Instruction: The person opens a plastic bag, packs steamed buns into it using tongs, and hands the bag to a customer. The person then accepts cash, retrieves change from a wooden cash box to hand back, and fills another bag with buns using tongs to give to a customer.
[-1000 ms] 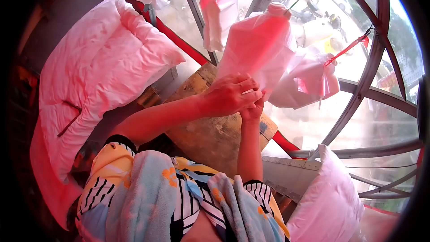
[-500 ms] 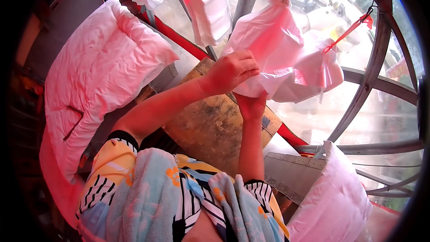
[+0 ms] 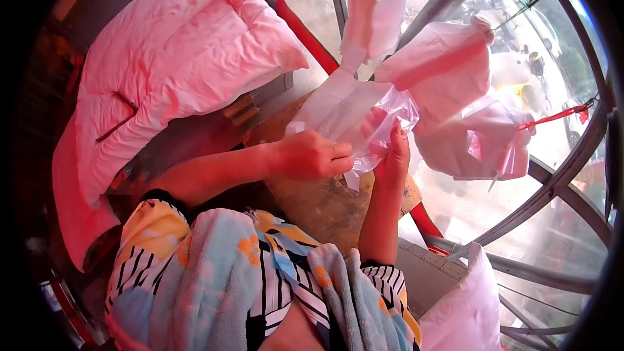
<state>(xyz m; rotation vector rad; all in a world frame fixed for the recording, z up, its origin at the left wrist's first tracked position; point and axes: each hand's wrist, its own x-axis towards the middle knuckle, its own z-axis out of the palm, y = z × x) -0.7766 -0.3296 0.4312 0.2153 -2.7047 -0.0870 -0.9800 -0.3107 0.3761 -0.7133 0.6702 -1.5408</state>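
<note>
A thin, see-through plastic bag (image 3: 341, 105) is stretched out in front of me, above a worn wooden board (image 3: 309, 205). My left hand (image 3: 313, 156) is closed, its fingers pinching the bag's near edge. On the other side, my right hand (image 3: 392, 153) grips the crinkled plastic, thumb up, with some fingers seen through the film. Just beyond my right hand hang bundles of white plastic bags: one bundle (image 3: 445, 68) tied with a green string, and another (image 3: 484, 140) held by a red tie (image 3: 556, 117).
A pink-lit quilt (image 3: 175, 52) drapes over the left side, with a dark strap on it. Another white bag bundle (image 3: 377, 10) hangs at the top. Curved metal bars (image 3: 539, 201) frame a clear window on the right. A pillow-like cushion (image 3: 465, 305) lies lower right.
Both hands have moved lower in the view and slightly apart, away from the hanging bundle. A single clear bag is now spread between them. The whole view has shifted.
</note>
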